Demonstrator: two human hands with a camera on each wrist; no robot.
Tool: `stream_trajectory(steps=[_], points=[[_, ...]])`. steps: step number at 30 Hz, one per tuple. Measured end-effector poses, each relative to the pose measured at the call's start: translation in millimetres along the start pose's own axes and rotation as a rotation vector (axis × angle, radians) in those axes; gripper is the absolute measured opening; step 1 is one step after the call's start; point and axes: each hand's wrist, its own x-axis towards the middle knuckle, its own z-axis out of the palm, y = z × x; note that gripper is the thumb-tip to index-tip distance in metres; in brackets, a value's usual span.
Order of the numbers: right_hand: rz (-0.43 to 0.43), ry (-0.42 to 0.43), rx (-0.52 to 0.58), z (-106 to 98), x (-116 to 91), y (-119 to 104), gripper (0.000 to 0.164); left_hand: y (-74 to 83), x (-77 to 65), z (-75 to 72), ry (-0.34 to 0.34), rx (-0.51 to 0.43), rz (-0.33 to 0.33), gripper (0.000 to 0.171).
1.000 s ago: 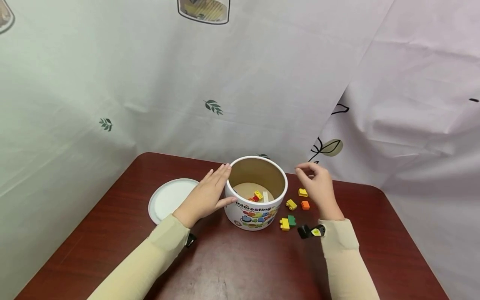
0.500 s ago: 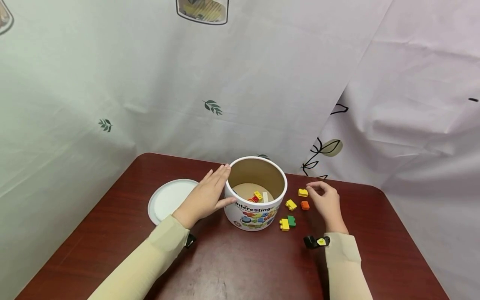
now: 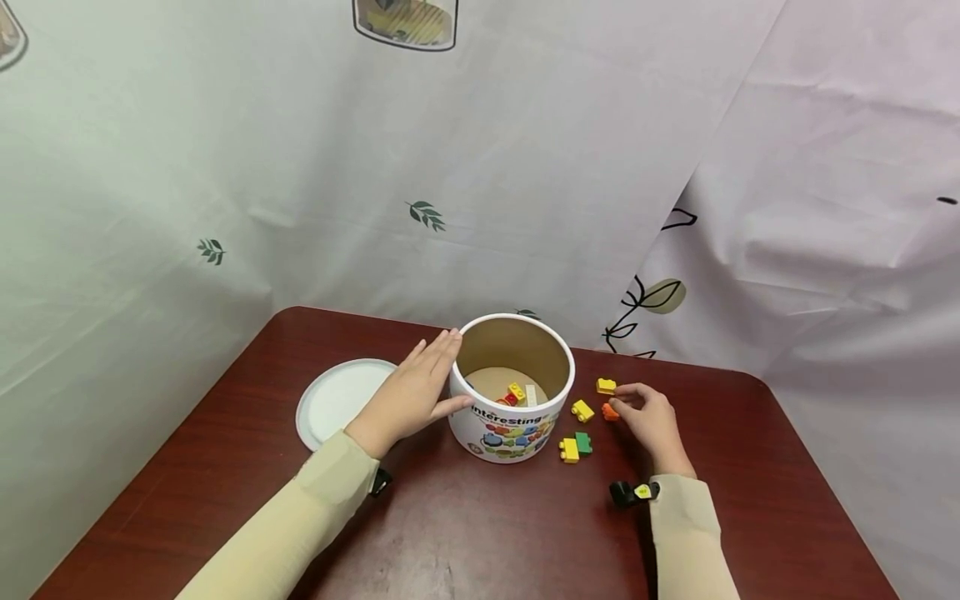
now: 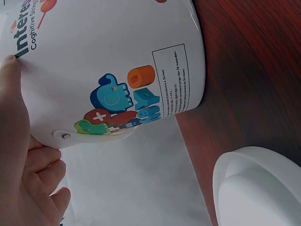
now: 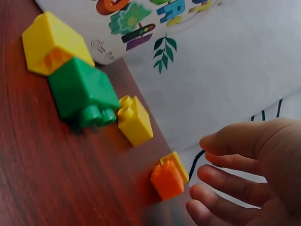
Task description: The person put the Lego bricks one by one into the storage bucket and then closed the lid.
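My left hand (image 3: 412, 387) rests with straight fingers against the left side of a white, printed bucket (image 3: 498, 437). Its thumb (image 4: 10, 77) touches the bucket's wall in the left wrist view. To the bucket's right, my right hand (image 3: 654, 423) is at an orange toy brick (image 3: 609, 412), partly covered by the fingertips in the head view. The right wrist view has nothing between its parted fingers, a little away from the orange brick (image 5: 167, 181). Inside the bucket lie a yellow brick (image 3: 516, 390), a red brick (image 3: 511, 398) and a white brick (image 3: 531, 394).
Beside the bucket lie a yellow brick (image 3: 606, 386) at the back, another yellow brick (image 3: 582, 410), and a green brick (image 3: 583, 442) touching a yellow brick (image 3: 569, 450). A white round lid (image 3: 341, 400) is left on the dark red table (image 3: 480, 533). A pale curtain (image 3: 322, 150) hangs behind.
My right hand has come down from beside the bucket's rim, moving right and then nearer to me, to the orange brick. My left hand stays on the bucket.
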Motion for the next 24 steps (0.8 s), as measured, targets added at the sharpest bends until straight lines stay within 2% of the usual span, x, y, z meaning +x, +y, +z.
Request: stream_trajectory(steps=[10, 24], points=[[0.02, -0.07, -0.024, 3.6, 2.0, 9.7, 0.037, -0.3, -0.4, 0.5, -0.001, 0.003, -0.001, 0.091], [0.036, -0.079, -0.037, 8.4, 2.7, 16.1, 0.039, 1.0, 0.2, -0.8, -0.016, 0.007, -0.009, 0.09]])
